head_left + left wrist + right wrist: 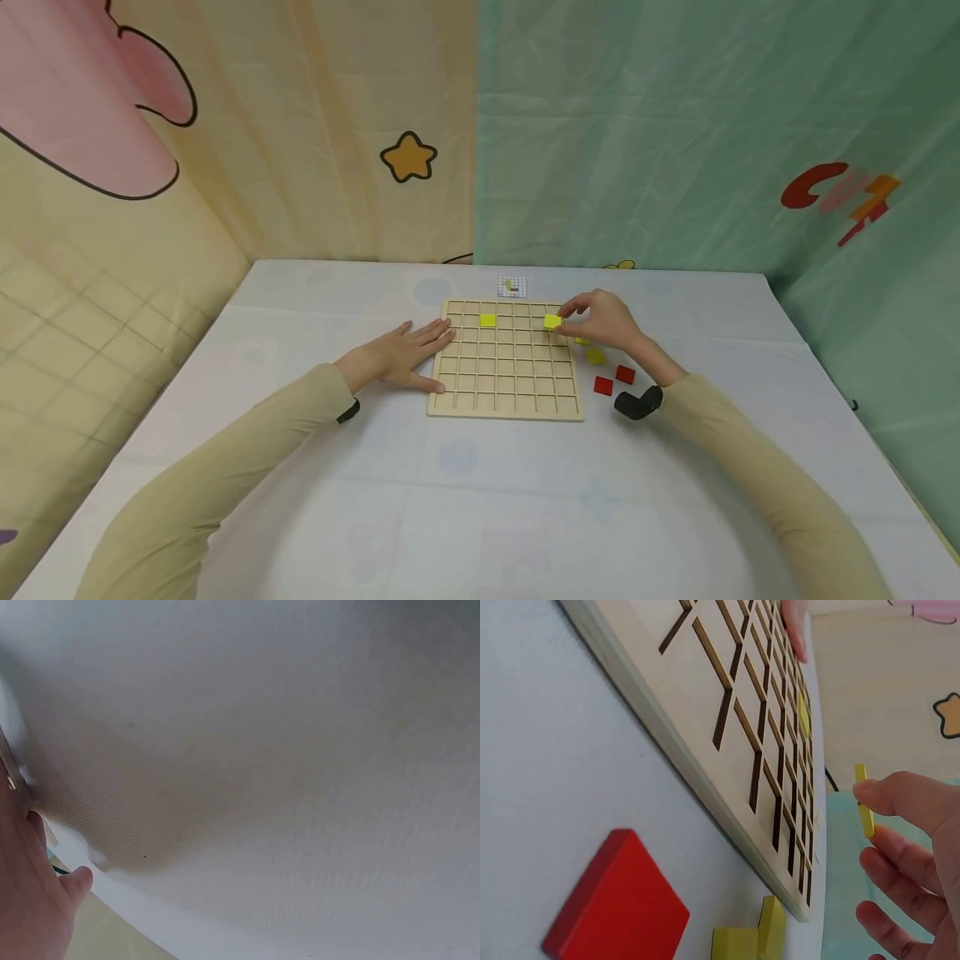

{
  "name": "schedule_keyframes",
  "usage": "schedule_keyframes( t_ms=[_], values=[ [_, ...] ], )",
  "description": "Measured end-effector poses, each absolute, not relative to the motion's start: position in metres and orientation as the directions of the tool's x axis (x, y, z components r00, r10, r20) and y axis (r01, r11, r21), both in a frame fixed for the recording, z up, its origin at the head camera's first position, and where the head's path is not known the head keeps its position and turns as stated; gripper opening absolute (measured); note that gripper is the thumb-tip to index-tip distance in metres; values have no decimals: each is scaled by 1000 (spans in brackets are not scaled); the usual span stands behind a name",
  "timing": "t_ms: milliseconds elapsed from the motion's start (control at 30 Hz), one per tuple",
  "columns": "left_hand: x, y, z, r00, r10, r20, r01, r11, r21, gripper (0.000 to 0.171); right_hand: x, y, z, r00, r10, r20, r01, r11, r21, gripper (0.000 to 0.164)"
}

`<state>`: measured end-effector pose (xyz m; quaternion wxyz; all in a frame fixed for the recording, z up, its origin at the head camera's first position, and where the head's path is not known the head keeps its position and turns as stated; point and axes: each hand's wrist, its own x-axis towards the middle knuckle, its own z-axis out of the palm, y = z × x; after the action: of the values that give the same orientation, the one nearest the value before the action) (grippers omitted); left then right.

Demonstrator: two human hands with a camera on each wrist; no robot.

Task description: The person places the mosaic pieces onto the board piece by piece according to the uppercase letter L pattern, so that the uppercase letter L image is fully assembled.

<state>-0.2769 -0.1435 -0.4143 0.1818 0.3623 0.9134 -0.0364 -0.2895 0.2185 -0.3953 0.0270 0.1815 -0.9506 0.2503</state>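
Note:
A square wooden grid board (pixel 495 383) lies on the table. With fingers spread, my left hand (pixel 399 355) rests at its left edge, fingertips and thumb over the rim. My right hand (pixel 606 321) pinches a yellow square tile (pixel 552 322) between thumb and forefinger, over the board's upper right cells. In the right wrist view that held tile (pixel 865 814) is seen edge-on, raised above the board. Another yellow tile (pixel 488 320) sits in a cell near the top of the grid. The left wrist view has part of the left hand (pixel 34 892) at its edge.
Right of the board lie two more yellow tiles (pixel 596 357), one partly behind the right hand, and two red tiles (pixel 603 386). A small printed card (pixel 512 287) with a coloured grid pattern lies beyond the board. Curtains (pixel 615 133) hang behind the white-covered table (pixel 480 500).

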Motion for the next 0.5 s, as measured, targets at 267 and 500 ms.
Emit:
schedule_keyframes(
  t_ms=[267,500],
  values=[
    [-278,-144,-416,-667,655,-356,680,730,68,102,-298,196,-399,-922,-358,146,-383,792,-476,31],
    [-278,-145,-416,-668,660,-344,679,730,82,102,-300,173,-399,-923,-361,136,-380,787,-486,29]
  ],
)
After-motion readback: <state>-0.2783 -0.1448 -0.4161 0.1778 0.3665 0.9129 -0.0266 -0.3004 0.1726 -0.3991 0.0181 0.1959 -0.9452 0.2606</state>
